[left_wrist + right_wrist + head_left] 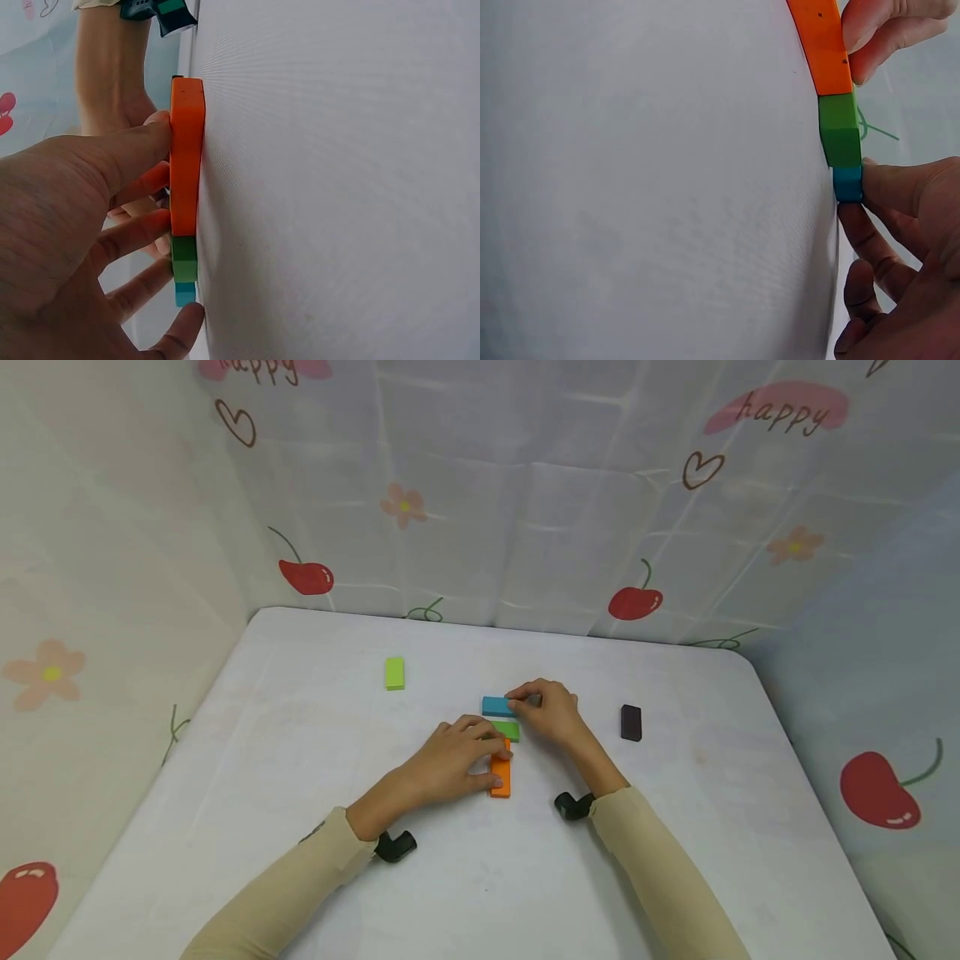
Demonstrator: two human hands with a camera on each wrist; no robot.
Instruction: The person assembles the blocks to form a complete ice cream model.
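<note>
Beige sleeves [277, 893] reaching in over tabletop [225, 760]. Left hand [446, 760] pinching orange block [501, 768] at center, fingers arched and partly spread; block's long axis pointing away from person, far end meeting green block [510, 732], lying crosswise. Dark block [632, 723] sitting right, lengthwise. Right hand [551, 714] pinching blue block [495, 707], lying crosswise just beyond green. Lime block [394, 674] pointing lengthwise, far left.

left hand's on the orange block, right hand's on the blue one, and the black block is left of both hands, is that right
Wrong side for the black block: the head view shows it right of both the left hand, on the orange block, and the right hand, on the blue block.
</note>
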